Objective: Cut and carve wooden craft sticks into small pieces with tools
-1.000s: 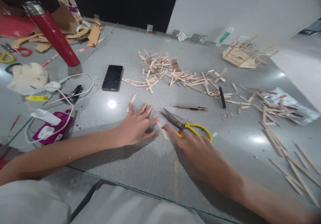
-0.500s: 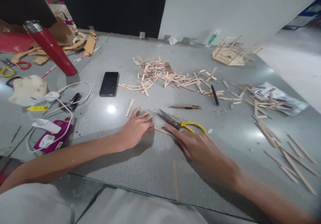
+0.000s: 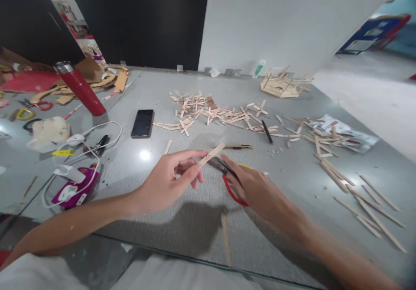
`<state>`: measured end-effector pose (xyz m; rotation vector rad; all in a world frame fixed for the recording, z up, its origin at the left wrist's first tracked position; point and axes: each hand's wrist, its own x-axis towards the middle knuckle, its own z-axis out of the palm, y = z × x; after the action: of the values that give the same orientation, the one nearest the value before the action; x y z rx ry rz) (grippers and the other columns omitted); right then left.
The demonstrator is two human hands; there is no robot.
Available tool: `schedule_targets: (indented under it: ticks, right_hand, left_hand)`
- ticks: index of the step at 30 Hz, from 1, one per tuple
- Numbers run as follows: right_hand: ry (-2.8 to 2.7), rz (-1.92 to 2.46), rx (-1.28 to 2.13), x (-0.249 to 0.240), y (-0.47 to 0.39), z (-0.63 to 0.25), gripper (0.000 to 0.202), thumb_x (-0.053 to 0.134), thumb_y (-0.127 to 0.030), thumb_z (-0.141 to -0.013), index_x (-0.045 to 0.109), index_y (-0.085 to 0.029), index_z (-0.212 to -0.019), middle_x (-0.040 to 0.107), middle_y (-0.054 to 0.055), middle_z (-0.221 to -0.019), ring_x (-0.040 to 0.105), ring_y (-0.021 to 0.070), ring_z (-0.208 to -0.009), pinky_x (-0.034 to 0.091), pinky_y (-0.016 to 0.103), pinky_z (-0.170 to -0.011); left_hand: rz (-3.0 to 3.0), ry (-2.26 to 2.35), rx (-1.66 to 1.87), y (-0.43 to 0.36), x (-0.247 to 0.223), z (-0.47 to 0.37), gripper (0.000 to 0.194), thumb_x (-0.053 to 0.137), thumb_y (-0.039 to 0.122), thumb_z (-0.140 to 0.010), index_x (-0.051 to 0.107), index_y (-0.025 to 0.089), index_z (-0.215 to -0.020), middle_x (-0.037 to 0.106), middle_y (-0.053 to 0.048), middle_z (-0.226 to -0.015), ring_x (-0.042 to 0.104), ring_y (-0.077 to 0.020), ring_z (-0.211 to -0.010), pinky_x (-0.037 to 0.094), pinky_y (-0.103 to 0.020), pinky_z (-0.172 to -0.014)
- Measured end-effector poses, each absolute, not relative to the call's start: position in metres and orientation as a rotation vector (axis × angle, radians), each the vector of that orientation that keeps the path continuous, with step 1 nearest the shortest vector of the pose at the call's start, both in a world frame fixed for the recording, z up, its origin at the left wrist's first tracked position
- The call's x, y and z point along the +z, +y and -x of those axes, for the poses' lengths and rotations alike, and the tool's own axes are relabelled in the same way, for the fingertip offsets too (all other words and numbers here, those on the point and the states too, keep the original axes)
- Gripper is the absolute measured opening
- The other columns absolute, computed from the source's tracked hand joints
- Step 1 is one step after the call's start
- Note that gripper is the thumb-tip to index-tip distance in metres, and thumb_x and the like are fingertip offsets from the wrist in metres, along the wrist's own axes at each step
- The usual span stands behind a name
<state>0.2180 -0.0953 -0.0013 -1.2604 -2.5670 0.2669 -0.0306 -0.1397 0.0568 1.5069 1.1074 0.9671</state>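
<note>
Wooden stick and scissors in bare hands above a grey table point(image 3: 156, 233).

The left hand point(image 3: 175, 177) pinches a marked wooden stick point(image 3: 212, 153) between thumb and fingers, its free end tilted up toward the right. Just beside it, the right hand point(image 3: 260, 188) is closed on the scissors point(image 3: 222, 166), a red handle loop showing below the fingers. Beyond the hands lies a thin pointed tool point(image 3: 238, 147); farther back, a heap of short sticks point(image 3: 211, 113) spreads between a phone point(image 3: 142, 124) and a black rod point(image 3: 267, 131). A red bottle point(image 3: 81, 90) leans at far left.
</note>
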Motion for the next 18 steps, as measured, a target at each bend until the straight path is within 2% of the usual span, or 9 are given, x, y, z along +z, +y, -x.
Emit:
schedule_targets:
  ticks: [5, 8, 12, 15, 18]
  right_hand:
    - [-2.646, 1.285, 0.317, -0.016, -0.094, -0.212, 0.058, 0.050, -0.024, -0.097, 0.039, -0.022, -0.153, 0.074, 0.013, -0.111, 0.072, 0.0251, -0.090, 0.053, 0.037, -0.075]
    - [-2.609, 1.402, 0.217, -0.024, -0.082, -0.218, 0.050, 0.044, -0.019, -0.098, 0.045, -0.021, -0.149, 0.075, 0.011, -0.110, 0.073, 0.0240, -0.091, 0.052, 0.033, -0.073]
    - [-2.466, 1.755, -0.015, -0.027, -0.061, -0.231, 0.048, 0.041, -0.018, -0.099, 0.047, -0.013, -0.146, 0.074, 0.016, -0.111, 0.073, 0.0268, -0.086, 0.050, 0.032, -0.064]
    - [-2.442, 1.791, -0.085, -0.026, -0.054, -0.236, 0.046, 0.045, -0.019, -0.098, 0.050, -0.014, -0.143, 0.073, 0.016, -0.114, 0.072, 0.0270, -0.092, 0.051, 0.032, -0.067]
    - [-2.465, 1.779, -0.062, -0.026, -0.057, -0.236, 0.043, 0.047, -0.021, -0.098, 0.055, -0.015, -0.139, 0.072, 0.014, -0.116, 0.071, 0.0270, -0.094, 0.051, 0.032, -0.068]
  left_hand:
    - [-1.492, 1.053, 1.036, -0.156, 0.078, 0.021, 0.020, 0.054, 0.026, -0.099, 0.061, 0.016, -0.116, 0.068, 0.000, -0.076, 0.061, -0.0087, -0.062, 0.043, -0.019, -0.054]
    - [-1.514, 1.054, 1.044, -0.158, 0.083, 0.016, 0.017, 0.054, 0.027, -0.099, 0.059, 0.017, -0.112, 0.069, 0.000, -0.075, 0.061, -0.0089, -0.061, 0.046, -0.020, -0.057]
    - [-1.524, 1.087, 1.035, -0.154, 0.085, 0.010, 0.021, 0.055, 0.031, -0.100, 0.057, 0.017, -0.116, 0.069, -0.001, -0.074, 0.062, -0.0104, -0.062, 0.045, -0.021, -0.055]
    - [-1.528, 1.093, 1.025, -0.150, 0.082, 0.007, 0.029, 0.055, 0.033, -0.100, 0.054, 0.019, -0.126, 0.070, -0.001, -0.075, 0.064, -0.0111, -0.064, 0.043, -0.020, -0.053]
    - [-1.512, 1.091, 1.003, -0.149, 0.079, 0.005, 0.025, 0.055, 0.033, -0.100, 0.055, 0.019, -0.121, 0.071, -0.001, -0.075, 0.066, -0.0116, -0.065, 0.045, -0.021, -0.055]
